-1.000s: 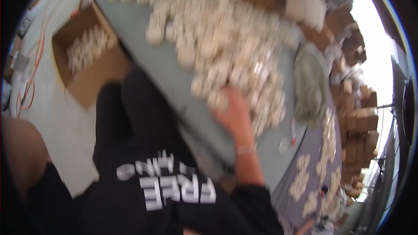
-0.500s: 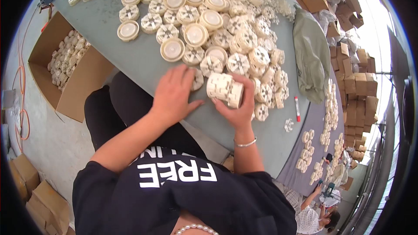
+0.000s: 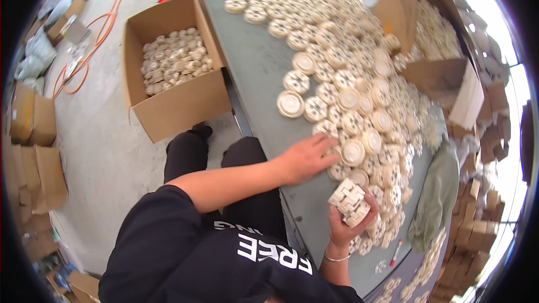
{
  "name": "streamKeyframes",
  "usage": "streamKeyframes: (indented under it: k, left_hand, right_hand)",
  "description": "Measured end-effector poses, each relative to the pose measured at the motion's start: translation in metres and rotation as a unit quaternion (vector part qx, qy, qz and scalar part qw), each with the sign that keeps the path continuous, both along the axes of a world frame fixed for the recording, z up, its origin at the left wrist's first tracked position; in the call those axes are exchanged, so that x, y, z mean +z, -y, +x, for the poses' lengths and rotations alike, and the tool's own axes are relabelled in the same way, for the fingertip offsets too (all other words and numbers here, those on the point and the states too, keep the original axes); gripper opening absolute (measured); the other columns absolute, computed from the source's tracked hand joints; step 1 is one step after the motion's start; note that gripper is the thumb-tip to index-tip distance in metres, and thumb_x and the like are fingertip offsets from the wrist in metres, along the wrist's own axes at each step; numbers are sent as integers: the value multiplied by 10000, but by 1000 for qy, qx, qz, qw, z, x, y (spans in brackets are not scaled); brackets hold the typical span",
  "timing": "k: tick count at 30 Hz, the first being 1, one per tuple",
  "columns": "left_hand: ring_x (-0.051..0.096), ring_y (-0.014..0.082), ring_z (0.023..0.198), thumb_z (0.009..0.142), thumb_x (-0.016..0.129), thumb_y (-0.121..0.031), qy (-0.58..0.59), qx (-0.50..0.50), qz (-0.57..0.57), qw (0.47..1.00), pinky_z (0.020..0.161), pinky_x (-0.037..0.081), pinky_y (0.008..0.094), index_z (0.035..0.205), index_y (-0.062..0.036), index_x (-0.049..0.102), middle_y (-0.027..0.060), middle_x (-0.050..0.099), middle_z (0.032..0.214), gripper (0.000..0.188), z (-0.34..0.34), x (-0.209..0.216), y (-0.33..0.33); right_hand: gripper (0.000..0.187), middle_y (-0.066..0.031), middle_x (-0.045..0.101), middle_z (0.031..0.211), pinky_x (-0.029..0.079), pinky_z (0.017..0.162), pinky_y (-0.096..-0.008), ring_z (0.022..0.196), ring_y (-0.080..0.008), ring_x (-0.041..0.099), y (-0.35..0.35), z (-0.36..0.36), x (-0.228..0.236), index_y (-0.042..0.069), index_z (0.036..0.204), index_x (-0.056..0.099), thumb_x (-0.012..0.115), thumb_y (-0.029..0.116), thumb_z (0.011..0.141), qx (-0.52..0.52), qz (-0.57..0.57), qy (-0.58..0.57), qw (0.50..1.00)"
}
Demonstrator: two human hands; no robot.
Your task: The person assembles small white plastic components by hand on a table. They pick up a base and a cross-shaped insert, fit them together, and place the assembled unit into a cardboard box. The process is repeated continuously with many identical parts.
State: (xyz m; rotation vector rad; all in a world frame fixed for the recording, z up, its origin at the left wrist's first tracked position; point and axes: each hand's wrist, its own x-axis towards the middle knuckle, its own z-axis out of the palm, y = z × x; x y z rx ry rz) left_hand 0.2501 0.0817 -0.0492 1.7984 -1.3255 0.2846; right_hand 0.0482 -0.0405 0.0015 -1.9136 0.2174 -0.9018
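Cream plastic, lots of it, is heaped in a big pile of round pieces (image 3: 351, 101) on the grey-green table (image 3: 259, 78). Some pieces show a smooth round face, and others show a star shape with dark gaps.

The right hand (image 3: 349, 230) holds a short stack (image 3: 348, 199) of the cream pieces, with the thumb on one side and the fingers on the other, clamped around it. The stack is tipped over a bit, near the person's end of the pile. A silver bracelet (image 3: 337, 258) goes around that wrist.

The left hand (image 3: 306, 160) is palm down at the near edge of the pile, with its fingers over the closest pieces. I can't tell if it has hold of one (the fingers hide that spot).

Beside the table is an open cardboard box (image 3: 185, 111) with more cream pieces inside. An orange hose (image 3: 106, 31) curls on the floor past it. On the other side of the pile lies a green cloth (image 3: 435, 205), all crumpled, and a red and white marker (image 3: 396, 252) is near it. Another open box (image 3: 441, 81) sits by the far side of the pile.
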Motion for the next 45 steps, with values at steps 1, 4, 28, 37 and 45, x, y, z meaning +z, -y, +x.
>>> streamKeyframes:
  k: [1,4,28,37,45]
  left_hand:
    - [609,409,1265,738,877,-171,-46,-15,-26,999,1058,543,481,1274,-112,655,177,618,1383,583,1,4,-9]
    - [629,335,1252,769,889,-155,-233,12,-175,957,1081,531,428,1379,-111,605,145,619,1386,674,14,23,-36]
    - [507,387,1454,937,806,-282,-240,402,-193,862,1236,363,502,1582,-32,491,208,510,1579,760,252,-72,-214]
    - [256,255,1655,1050,534,-412,111,368,208,899,1330,117,632,1631,-143,481,32,388,1741,642,423,19,-55]
    - [245,249,1664,1095,433,-449,-22,358,351,865,1301,178,694,1690,-200,384,-2,318,1786,646,444,22,-55]
  right_hand:
    - [855,-220,550,1429,528,1125,-477,1338,-332,577,-6,12,0,81,1458,419,894,43,748,13,35,17,999]
    - [877,-197,543,1450,549,1120,-464,1361,-318,576,-28,56,11,81,1489,393,876,31,759,97,173,19,980]
    - [449,-232,646,1426,426,1186,-518,1355,-414,575,-48,601,-40,36,1374,666,630,174,949,-48,-446,-72,891]
    - [479,-178,648,1472,452,1173,-514,1371,-357,599,12,592,-10,90,1466,619,577,232,1011,156,-441,-213,858]
    - [500,-140,579,1571,339,1268,-552,1471,-299,522,19,573,-5,81,1512,550,532,226,1034,133,-544,-260,787]
